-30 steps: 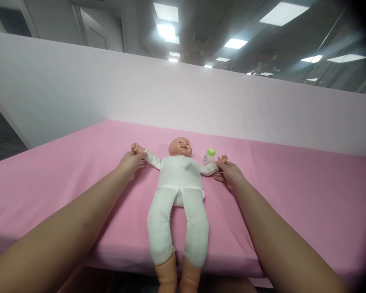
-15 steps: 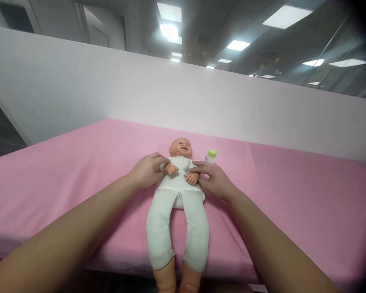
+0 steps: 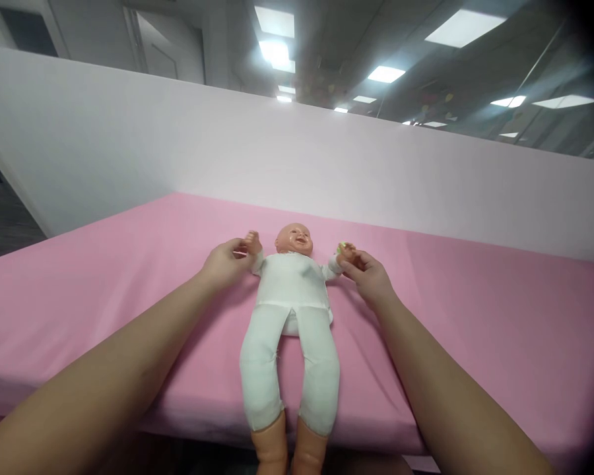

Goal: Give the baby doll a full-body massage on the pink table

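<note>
A baby doll with a white cloth body lies on its back on the pink sheet, its head away from me and its feet over the near edge. My left hand pinches the doll's hand on the left side. On the right, my right hand grips the doll's other hand. Both doll arms are spread outward at shoulder height. Behind the doll's hand on the right, only a bit of a green cap shows; the rest of that bottle is hidden.
A pale, low wall runs behind the pink surface and down its left side. Bright ceiling lights and a door lie beyond it. The sheet's front edge is close to me.
Both hands have moved outward and slightly up, taking the doll's arms from its chest out to the sides. The doll's hand now covers most of the green-capped bottle.
</note>
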The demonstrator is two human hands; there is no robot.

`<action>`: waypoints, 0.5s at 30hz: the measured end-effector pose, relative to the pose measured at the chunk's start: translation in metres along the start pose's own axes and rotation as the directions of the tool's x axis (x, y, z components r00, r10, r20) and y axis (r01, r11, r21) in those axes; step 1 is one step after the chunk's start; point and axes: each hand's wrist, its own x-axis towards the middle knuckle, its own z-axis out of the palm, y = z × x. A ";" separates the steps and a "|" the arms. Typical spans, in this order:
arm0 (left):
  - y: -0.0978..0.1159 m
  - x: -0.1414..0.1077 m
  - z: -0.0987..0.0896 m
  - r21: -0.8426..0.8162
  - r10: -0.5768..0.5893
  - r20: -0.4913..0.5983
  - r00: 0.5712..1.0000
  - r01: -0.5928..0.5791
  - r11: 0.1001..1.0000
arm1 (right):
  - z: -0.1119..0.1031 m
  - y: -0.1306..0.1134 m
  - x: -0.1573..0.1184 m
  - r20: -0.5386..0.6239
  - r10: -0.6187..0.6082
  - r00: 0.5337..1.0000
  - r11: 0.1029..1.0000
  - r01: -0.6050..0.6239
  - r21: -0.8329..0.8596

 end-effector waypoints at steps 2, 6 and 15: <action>-0.010 0.010 -0.008 -0.112 -0.085 -0.007 0.996 0.083 0.990 | -0.011 0.011 0.007 -0.091 0.137 0.986 0.990 -0.132 0.058; -0.031 0.025 -0.016 -0.301 -0.266 0.008 0.964 0.256 0.919 | -0.024 0.030 0.014 -0.150 0.373 0.915 0.927 -0.362 0.099; -0.037 0.027 -0.016 -0.338 -0.360 0.047 0.932 0.354 0.872 | -0.027 0.040 0.016 -0.108 0.475 0.873 0.877 -0.460 0.143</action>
